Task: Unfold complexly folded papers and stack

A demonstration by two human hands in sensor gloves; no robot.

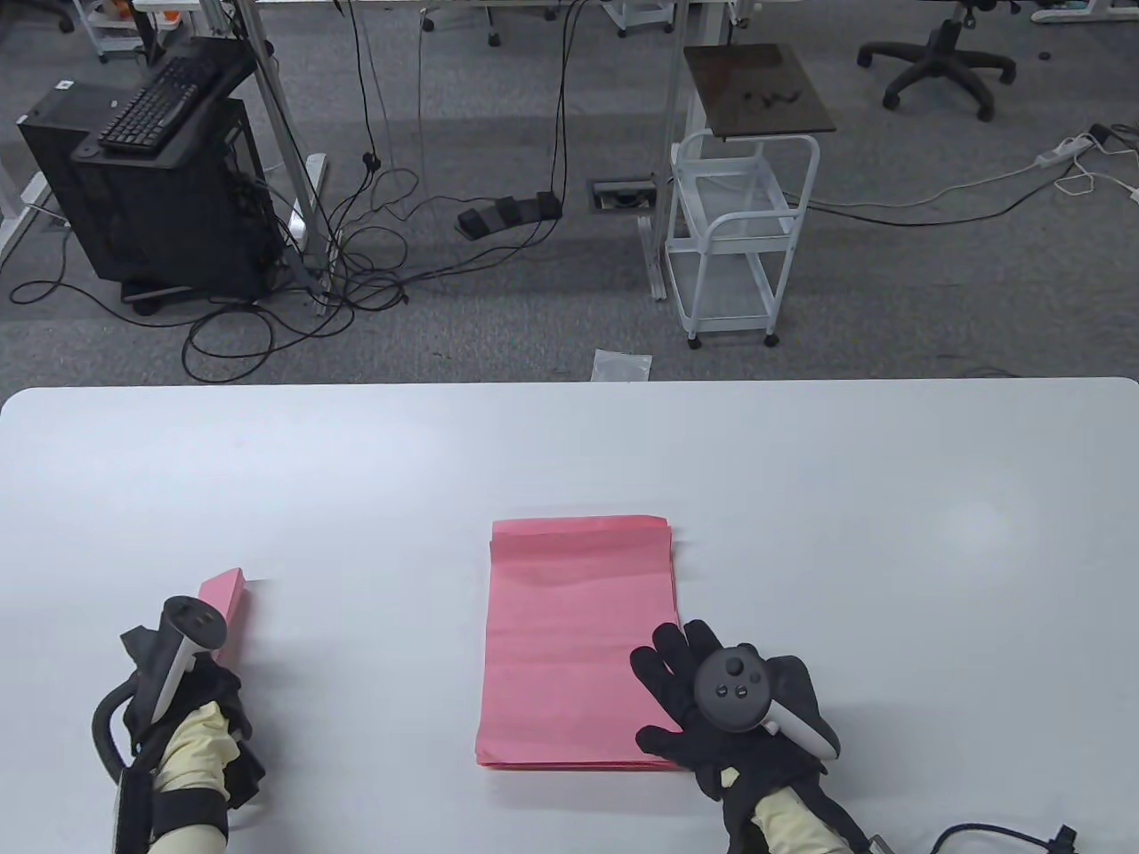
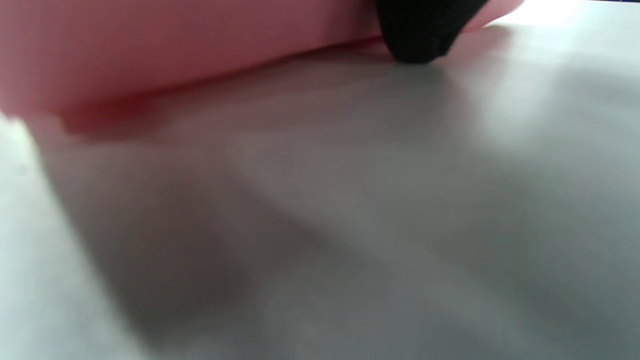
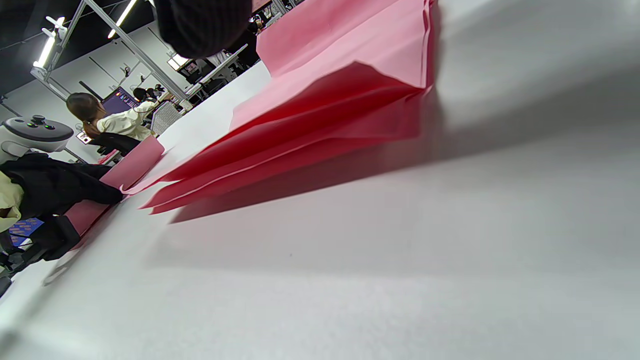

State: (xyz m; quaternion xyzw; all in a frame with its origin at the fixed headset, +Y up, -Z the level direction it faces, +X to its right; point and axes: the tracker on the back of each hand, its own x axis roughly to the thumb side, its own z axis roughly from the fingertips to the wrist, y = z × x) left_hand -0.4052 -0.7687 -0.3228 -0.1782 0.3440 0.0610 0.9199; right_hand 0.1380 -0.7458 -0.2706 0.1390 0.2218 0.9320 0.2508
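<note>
Nearest the table's (image 1: 890, 498) front edge, the right hand (image 1: 721, 703) lies flat with its fingers (image 1: 669, 663) spread straight, pressing the near right corner of the stack of pink sheets (image 1: 578, 640); it grips nothing. The right wrist view shows that stack's (image 3: 345, 100) edges fanned slightly apart, several layers lifting at the near side. At the left, the left hand (image 1: 191, 712) holds a folded pink paper (image 1: 227, 609) that sticks out past its tracker (image 1: 182, 645), standing on edge on the table, well apart from the stack. The left wrist view shows a gloved fingertip (image 2: 420, 35) against this paper (image 2: 175, 50), though how the fingers wrap it is blurred. Beyond the table, on the grey floor, stand a white cart (image 1: 739, 240), a black computer case (image 1: 151, 205) with a keyboard (image 1: 165, 93), and loose cables (image 1: 356, 267).
</note>
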